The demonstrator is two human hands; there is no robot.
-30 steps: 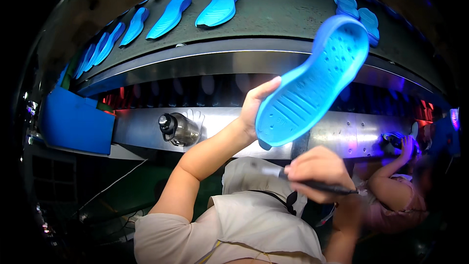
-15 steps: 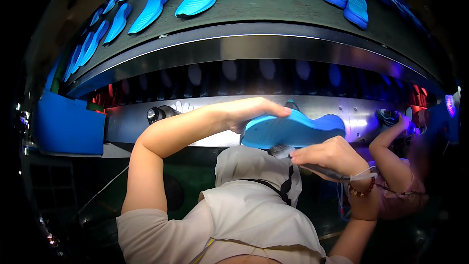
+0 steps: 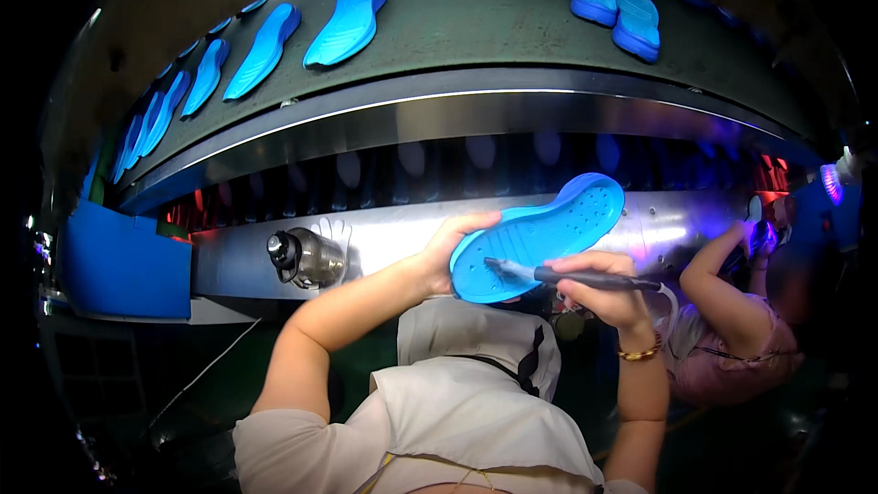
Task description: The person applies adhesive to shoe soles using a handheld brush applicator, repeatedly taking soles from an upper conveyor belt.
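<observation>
A blue shoe sole (image 3: 547, 230) is tilted up over the metal ledge, its hollow side with ridges and small holes facing me. My left hand (image 3: 446, 252) grips it by the heel end, thumb along the upper rim. In my right hand (image 3: 604, 291) is a black-handled brush (image 3: 551, 275), held much like a pen. Its bristles touch the inside of the sole near the heel, slightly blurred. From the handle's rear end a pale thin tube runs down by my wrist.
Beyond a metal rail (image 3: 439, 117), a dark green conveyor belt (image 3: 485, 27) carries several blue soles (image 3: 347, 23). A dark metal bottle (image 3: 315, 258) and a white glove (image 3: 336, 230) sit on the ledge (image 3: 393, 220). Left is a blue panel (image 3: 128, 261); right, a co-worker (image 3: 732, 334).
The sole has turned from its outer side to its hollow side and tilted, right end higher. My brush has moved from its lower edge to its inside. My left arm has lowered, uncovering the bottle.
</observation>
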